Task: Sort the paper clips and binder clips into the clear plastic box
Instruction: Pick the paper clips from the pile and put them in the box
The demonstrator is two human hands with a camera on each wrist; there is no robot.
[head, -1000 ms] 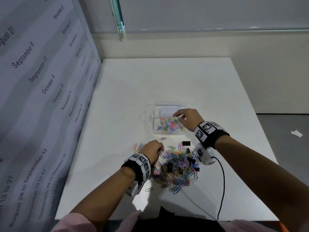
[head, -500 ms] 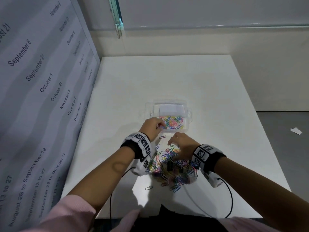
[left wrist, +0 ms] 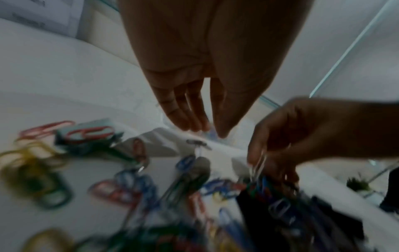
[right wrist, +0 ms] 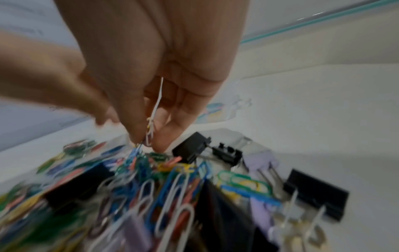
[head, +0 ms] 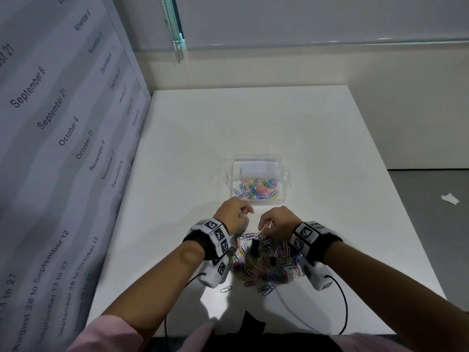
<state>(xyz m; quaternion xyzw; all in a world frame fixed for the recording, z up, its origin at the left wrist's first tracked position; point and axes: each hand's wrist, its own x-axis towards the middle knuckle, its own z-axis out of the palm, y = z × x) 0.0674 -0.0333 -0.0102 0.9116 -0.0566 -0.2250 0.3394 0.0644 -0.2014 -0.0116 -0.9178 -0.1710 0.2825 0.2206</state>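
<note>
Closest to the camera, near the front edge of the table [head: 177, 128], there's the big tangled pile [head: 264, 265] of coloured paper clips with black binder clips [right wrist: 190, 150] and a few lilac ones mixed in, plus one stray clip [head: 225, 289] lying off to its left. Both hands are working right at the far edge of that heap. The right hand [head: 278, 222] has its fingertips closed in a pinch on a white clip [right wrist: 151, 134], and honestly it looks like other clips are hooked onto it, since a small chain trails from it down into the pile. The left hand [head: 233, 212] sits just beside it, fingers hanging down fairly straight and close together; the wrist view is blurry, and I can't tell if it's got anything in them. Just past the hands is the box [head: 284, 171], with a layer of colourful clips [head: 256, 189] already in its near half and what looks like a white slip of paper at the back. No binder clips in there that I can see, so I'd say there's plenty left to sort. Main risk from here, imo: yanking that white clip up will drag a whole snarl along, and bits could drop off short of the box or scatter across the table. A binder clip could also ride along in the tangle and end up among the paper clips. The box looks light too, so a bumped wrist might shove it.
</note>
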